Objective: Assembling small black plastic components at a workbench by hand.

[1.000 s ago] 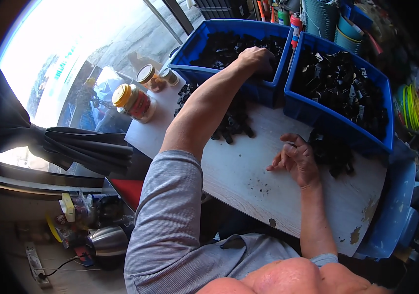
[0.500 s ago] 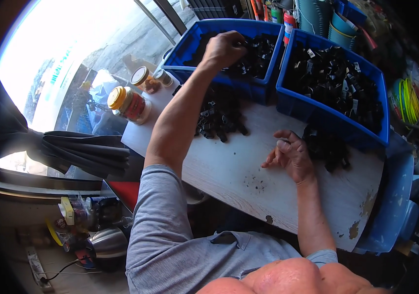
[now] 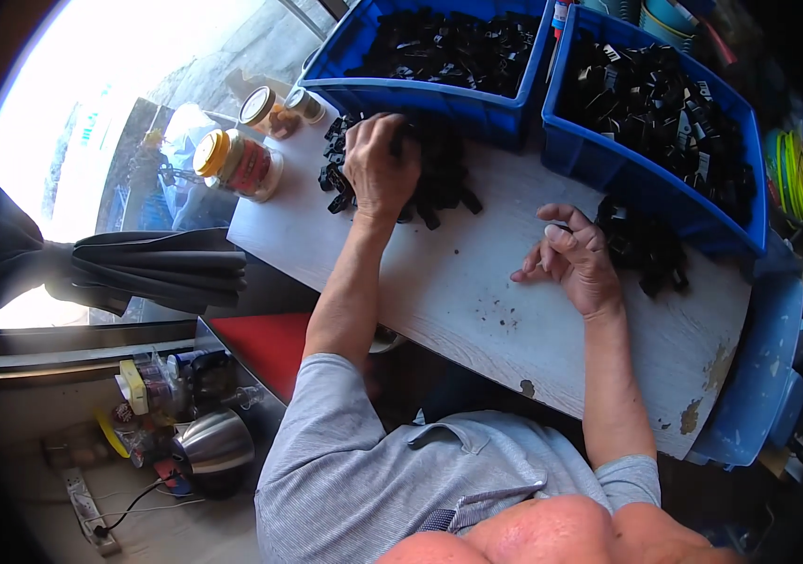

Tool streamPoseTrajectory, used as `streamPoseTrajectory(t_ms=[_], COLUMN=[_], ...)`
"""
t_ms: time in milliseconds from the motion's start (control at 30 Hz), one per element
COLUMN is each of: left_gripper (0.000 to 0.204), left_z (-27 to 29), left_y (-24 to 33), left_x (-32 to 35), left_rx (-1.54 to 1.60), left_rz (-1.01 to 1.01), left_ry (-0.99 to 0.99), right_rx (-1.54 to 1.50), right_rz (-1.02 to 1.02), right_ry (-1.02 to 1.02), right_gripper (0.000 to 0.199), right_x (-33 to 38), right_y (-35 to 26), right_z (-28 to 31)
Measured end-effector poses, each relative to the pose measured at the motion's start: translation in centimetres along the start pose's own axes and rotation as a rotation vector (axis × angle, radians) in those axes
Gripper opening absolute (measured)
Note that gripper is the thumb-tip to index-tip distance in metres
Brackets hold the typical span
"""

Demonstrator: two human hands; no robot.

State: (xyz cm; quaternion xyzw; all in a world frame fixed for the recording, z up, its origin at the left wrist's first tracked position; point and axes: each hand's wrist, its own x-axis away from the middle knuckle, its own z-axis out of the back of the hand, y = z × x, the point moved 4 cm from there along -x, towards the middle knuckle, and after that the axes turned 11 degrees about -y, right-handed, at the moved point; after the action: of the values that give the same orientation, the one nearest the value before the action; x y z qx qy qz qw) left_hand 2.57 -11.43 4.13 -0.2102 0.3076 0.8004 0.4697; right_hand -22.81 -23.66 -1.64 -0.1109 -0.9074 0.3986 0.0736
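At the near side of the left bin, a pile of small black plastic pieces (image 3: 439, 183) lies on the white table. My left hand (image 3: 381, 174) is at this pile, its fingers curled down and closed around small black pieces; the fingertips are partly hidden. My right hand (image 3: 582, 268) hovers over the table, palm inward, with fingers bent and apart. A dark spot shows between its forefinger and thumb, too small to name. Close to its right is a second pile of black pieces (image 3: 650, 249), in front of the right bin.
Two blue bins, left (image 3: 420, 94) and right (image 3: 646, 174), hold many black pieces along the table's (image 3: 458, 282) far side. A yellow-lidded jar (image 3: 246, 169) and two smaller jars stand at the left edge. A pale blue tub (image 3: 758, 376) sits beyond the right edge.
My left hand has come back from inside the left bin to the pile in front of it. The right hand keeps nearly the same pose. The view has shifted slightly.
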Motion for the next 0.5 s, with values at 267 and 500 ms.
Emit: streamPoseTrajectory(t_ms=[267, 500], left_gripper=[0.034, 0.044], left_z=[-0.1, 1.5], left_y=[1.3, 1.2], left_x=[-0.5, -7.8], left_rx=[0.069, 0.096], left_rz=[-0.074, -0.126], left_ry=[-0.034, 0.015], right_rx=[0.034, 0.061], right_rz=[0.009, 0.030], right_ry=[0.025, 0.031], right_gripper=[0.045, 0.048], right_x=[0.1, 0.1], right_y=[0.0, -0.3], right_z=[-0.1, -0.1])
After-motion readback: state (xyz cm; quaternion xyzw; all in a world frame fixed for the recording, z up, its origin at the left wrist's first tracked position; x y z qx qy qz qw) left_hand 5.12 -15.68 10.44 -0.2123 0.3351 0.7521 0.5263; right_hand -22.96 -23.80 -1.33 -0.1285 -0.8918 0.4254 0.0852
